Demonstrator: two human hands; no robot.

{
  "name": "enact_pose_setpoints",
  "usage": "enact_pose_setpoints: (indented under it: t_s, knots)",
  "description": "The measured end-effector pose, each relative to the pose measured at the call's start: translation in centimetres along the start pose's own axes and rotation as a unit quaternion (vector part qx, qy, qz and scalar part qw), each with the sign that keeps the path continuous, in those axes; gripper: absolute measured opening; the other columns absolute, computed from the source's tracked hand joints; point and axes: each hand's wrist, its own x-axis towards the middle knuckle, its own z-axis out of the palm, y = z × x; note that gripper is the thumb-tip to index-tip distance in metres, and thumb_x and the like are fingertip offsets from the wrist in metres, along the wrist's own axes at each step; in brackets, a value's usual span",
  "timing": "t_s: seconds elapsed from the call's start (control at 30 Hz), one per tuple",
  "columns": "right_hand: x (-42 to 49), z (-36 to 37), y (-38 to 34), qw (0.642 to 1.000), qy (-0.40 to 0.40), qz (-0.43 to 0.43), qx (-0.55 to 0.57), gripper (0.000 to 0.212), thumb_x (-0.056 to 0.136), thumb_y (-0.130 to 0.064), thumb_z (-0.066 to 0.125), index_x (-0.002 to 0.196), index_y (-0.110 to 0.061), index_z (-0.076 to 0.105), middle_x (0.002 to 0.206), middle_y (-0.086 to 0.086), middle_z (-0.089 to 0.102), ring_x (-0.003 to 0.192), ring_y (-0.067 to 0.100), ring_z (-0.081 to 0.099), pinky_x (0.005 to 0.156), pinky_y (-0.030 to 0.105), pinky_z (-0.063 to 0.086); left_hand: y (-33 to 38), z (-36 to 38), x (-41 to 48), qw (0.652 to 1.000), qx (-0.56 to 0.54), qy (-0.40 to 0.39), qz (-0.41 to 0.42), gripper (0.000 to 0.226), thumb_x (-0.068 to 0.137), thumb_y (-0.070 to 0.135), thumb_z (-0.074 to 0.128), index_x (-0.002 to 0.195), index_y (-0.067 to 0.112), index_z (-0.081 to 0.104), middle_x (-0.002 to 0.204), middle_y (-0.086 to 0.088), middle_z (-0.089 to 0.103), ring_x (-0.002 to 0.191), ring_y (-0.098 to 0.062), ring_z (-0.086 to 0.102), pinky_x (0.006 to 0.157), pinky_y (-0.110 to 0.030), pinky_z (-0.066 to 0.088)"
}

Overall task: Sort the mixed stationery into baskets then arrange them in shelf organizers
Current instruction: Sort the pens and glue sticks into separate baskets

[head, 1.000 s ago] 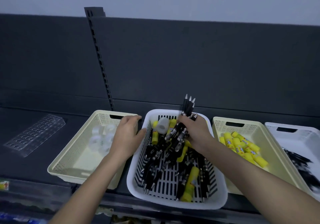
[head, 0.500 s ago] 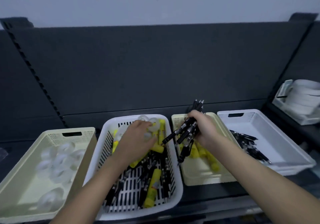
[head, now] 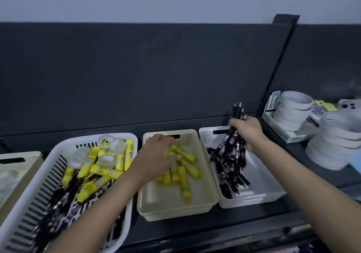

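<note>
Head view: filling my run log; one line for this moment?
left hand: at glue sticks in cream basket, grip unclear | right hand: grips pen bundle over white basket

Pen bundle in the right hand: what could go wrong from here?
1. The right hand grips many pens fanned loosely over the white basket; some might slip free or land outside its rim.
2. The left hand hangs over the glue sticks in the cream basket; anything it drops could bounce out.
</note>
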Motion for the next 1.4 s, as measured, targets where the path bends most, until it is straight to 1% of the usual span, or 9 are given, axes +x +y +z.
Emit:
enact_pose_setpoints:
  t_s: [0.1, 0.3, 0.5, 0.57, 0.67, 0.9, 1.17, 1.3, 1.4]
  knots:
    - [1.1, -1.1, 2.0, 0.994, -0.027, 0.012, -0.104, 0.014, 0.073, -0.008, 0.064, 0.065, -0.01, 0.053, 0.063, 0.008, 0.05, 0.058, 0.022, 0.052, 0.056, 0.034, 0.042, 0.7, 1.2, 0.6, 1.0, -0.007, -0.003, -0.013, 0.053, 0.087, 0.029, 0.063, 0.136, 0.019, 0.049, 0.133, 0.002, 0.048, 0.124, -0.013, 0.043, 0.094, -0.013, 0.029]
    - [1.9, -0.2, 6.1, 0.966, -0.103, 0.017, -0.236, 0.032, 0.074, -0.01, 0.064, 0.059, -0.014, 0.036, 0.055, 0.001, 0.04, 0.048, 0.017, 0.042, 0.044, 0.021, 0.03, 1.5, 2.6, 0.7, 0.999, -0.015, 0.006, -0.035, 0.051, 0.086, 0.027, 0.065, 0.134, 0.02, 0.052, 0.131, 0.003, 0.05, 0.125, -0.01, 0.042, 0.09, -0.009, 0.027]
    - [2.5, 0.6, 6.9, 0.945, -0.131, 0.007, -0.299, 0.025, 0.077, -0.017, 0.069, 0.065, -0.009, 0.05, 0.065, 0.006, 0.054, 0.058, 0.016, 0.053, 0.052, 0.026, 0.042, 1.4, 2.5, 0.4, 0.999, -0.004, 0.016, -0.04, 0.049, 0.084, 0.029, 0.068, 0.129, 0.018, 0.056, 0.125, -0.002, 0.053, 0.119, -0.015, 0.047, 0.09, -0.01, 0.027]
    - [2.5, 0.9, 6.5, 0.933, -0.127, -0.028, -0.335, 0.025, 0.079, -0.023, 0.069, 0.084, 0.0, 0.061, 0.081, 0.012, 0.063, 0.071, 0.022, 0.06, 0.064, 0.032, 0.048, 1.2, 2.4, 0.1, 0.999, 0.0, 0.016, -0.049, 0.049, 0.084, 0.029, 0.068, 0.13, 0.017, 0.055, 0.126, -0.002, 0.053, 0.119, -0.016, 0.048, 0.09, -0.01, 0.027]
    - [2.2, 2.0, 5.4, 0.911, -0.098, -0.112, -0.384, 0.04, 0.082, -0.027, 0.067, 0.11, -0.001, 0.056, 0.101, 0.013, 0.063, 0.084, 0.023, 0.057, 0.07, 0.032, 0.047, 0.6, 2.0, -0.3, 0.998, -0.001, 0.019, -0.055, 0.048, 0.082, 0.027, 0.069, 0.128, 0.018, 0.057, 0.125, -0.001, 0.053, 0.118, -0.015, 0.049, 0.089, -0.009, 0.028]
    - [-2.7, 7.6, 3.1, 0.883, -0.145, -0.225, -0.386, 0.05, 0.082, -0.02, 0.065, 0.129, -0.011, 0.053, 0.129, 0.012, 0.052, 0.114, 0.025, 0.052, 0.086, 0.025, 0.039, -2.4, -0.9, -2.0, 0.998, 0.002, 0.016, -0.057, 0.048, 0.084, 0.027, 0.068, 0.13, 0.015, 0.056, 0.125, -0.004, 0.054, 0.117, -0.018, 0.051, 0.096, -0.017, 0.033]
    - [-9.4, 16.4, 2.3, 0.862, -0.189, -0.273, -0.384, 0.044, 0.085, -0.022, 0.062, 0.128, -0.016, 0.055, 0.131, 0.007, 0.052, 0.118, 0.022, 0.05, 0.091, 0.027, 0.04, -9.6, -5.6, -5.1, 0.997, 0.024, 0.022, -0.072, 0.049, 0.086, 0.025, 0.067, 0.131, 0.01, 0.055, 0.127, -0.008, 0.054, 0.121, -0.022, 0.048, 0.096, -0.023, 0.035]
    - [-11.7, 20.2, 2.8, 0.847, -0.204, -0.305, -0.385, 0.038, 0.085, -0.022, 0.062, 0.122, -0.014, 0.06, 0.123, 0.008, 0.057, 0.112, 0.022, 0.053, 0.086, 0.026, 0.038, -14.0, -7.7, -6.7, 0.996, 0.032, -0.002, -0.082, 0.054, 0.088, 0.033, 0.063, 0.138, 0.017, 0.048, 0.133, -0.002, 0.049, 0.123, -0.018, 0.045, 0.087, -0.016, 0.033]
    - [-13.5, 22.6, 3.4, 0.832, -0.224, -0.311, -0.402, 0.031, 0.086, -0.019, 0.059, 0.115, -0.009, 0.062, 0.117, 0.01, 0.058, 0.108, 0.026, 0.055, 0.083, 0.033, 0.045, -17.0, -8.7, -8.1, 0.993, 0.043, -0.039, -0.099, 0.057, 0.09, 0.039, 0.061, 0.14, 0.02, 0.044, 0.136, -0.003, 0.047, 0.124, -0.019, 0.045, 0.092, -0.025, 0.037]
